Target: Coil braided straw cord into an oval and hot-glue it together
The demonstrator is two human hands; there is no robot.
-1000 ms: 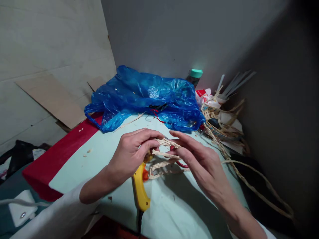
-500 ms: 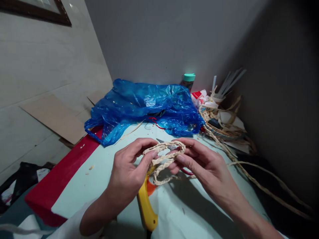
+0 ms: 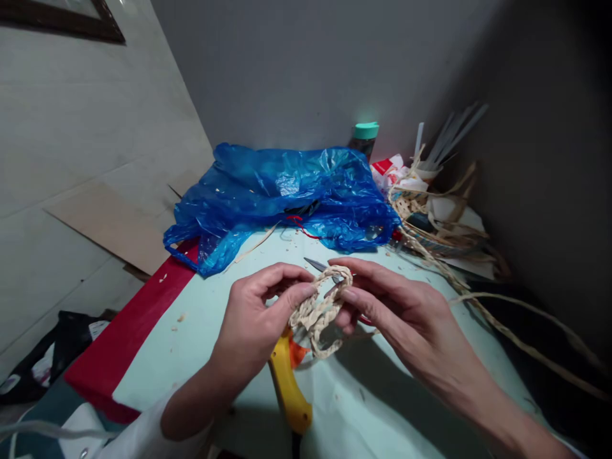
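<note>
A pale braided straw cord [image 3: 321, 312], wound into small loops, hangs between my two hands above the light green table [image 3: 392, 408]. My left hand [image 3: 261, 315] pinches the coil's left side with thumb and fingers. My right hand [image 3: 401, 312] grips its right side, fingers curled round the braid. A long tail of the same cord [image 3: 526, 347] trails off to the right. Under my hands lie a yellow glue gun [image 3: 289, 389] and scissors [image 3: 318, 264], whose grey blade tips show behind the coil.
A crumpled blue plastic bag [image 3: 287, 191] fills the back of the table. At the back right stand a green-capped bottle [image 3: 364, 137] and a heap of straw strips and paper [image 3: 437, 217]. A red board [image 3: 129, 347] edges the table's left.
Both hands have drawn closer together and the cord's wide loop is now bunched into a tighter coil between them. The camera has shifted slightly.
</note>
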